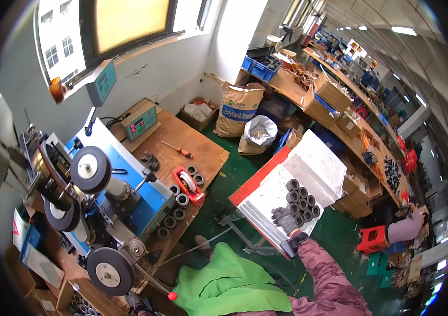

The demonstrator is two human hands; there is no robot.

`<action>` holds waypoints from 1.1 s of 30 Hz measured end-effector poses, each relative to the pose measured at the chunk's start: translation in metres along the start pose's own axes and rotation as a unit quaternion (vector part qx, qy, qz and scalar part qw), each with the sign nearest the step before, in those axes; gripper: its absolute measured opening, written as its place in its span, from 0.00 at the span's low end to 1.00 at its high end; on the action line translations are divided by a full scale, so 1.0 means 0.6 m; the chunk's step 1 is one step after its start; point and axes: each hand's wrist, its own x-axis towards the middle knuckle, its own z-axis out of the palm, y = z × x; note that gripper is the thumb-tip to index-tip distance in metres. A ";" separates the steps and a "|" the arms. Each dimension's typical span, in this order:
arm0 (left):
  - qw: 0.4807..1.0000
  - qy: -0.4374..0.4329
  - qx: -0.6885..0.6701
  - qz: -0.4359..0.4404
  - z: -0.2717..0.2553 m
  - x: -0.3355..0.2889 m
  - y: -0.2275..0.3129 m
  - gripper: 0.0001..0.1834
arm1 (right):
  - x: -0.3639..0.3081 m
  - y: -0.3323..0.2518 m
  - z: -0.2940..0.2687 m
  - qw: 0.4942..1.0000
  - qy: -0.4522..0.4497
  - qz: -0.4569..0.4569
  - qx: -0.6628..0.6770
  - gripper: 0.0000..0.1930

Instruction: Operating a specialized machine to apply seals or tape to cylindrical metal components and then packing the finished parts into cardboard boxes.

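My right hand (285, 218), in a grey glove, reaches over a white sheet (266, 197) on a red-edged stand. Its fingers look spread and hold nothing that I can see. Right beside it stands a cluster of dark grey rings (302, 202), packed in rows. My left hand (135, 302) is low at the left, by the bench edge, below a large black wheel (111, 271) of the machine; its fingers are mostly hidden. More dark rings (179, 214) lie along the bench edge near a red tape dispenser (188, 185).
A blue-topped machine (145, 203) with black rubber wheels fills the left bench. A lever with a red knob (172, 296) sticks out toward me. On the bench lie a screwdriver (177, 149) and a control box (141, 122). Sacks (237, 108) stand behind; another person (407, 226) is far right.
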 end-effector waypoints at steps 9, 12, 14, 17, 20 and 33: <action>0.972 -0.045 -0.201 -0.111 -0.019 -0.089 -0.015 0.13 | 0.169 -0.090 -0.124 0.872 0.209 0.009 -0.442 0.40; 0.962 -0.072 -0.240 -0.107 -0.037 -0.120 -0.041 0.13 | 0.251 -0.047 -0.144 0.832 0.170 -0.044 -0.527 0.34; 0.956 -0.095 -0.266 -0.074 -0.050 -0.144 -0.063 0.13 | 0.289 -0.011 -0.162 0.836 0.144 -0.111 -0.517 0.28; 0.974 -0.035 -0.223 -0.028 0.011 -0.176 -0.025 0.11 | 0.354 0.092 -0.245 0.795 0.163 -0.115 -0.572 0.31; 0.987 0.014 -0.157 -0.040 -0.014 -0.213 -0.088 0.11 | 0.280 -0.082 -0.075 0.848 0.104 -0.107 -0.508 0.21; 0.961 0.076 -0.242 -0.114 -0.080 -0.359 -0.172 0.20 | -0.209 -0.422 0.492 0.658 -0.253 -0.688 -0.170 0.32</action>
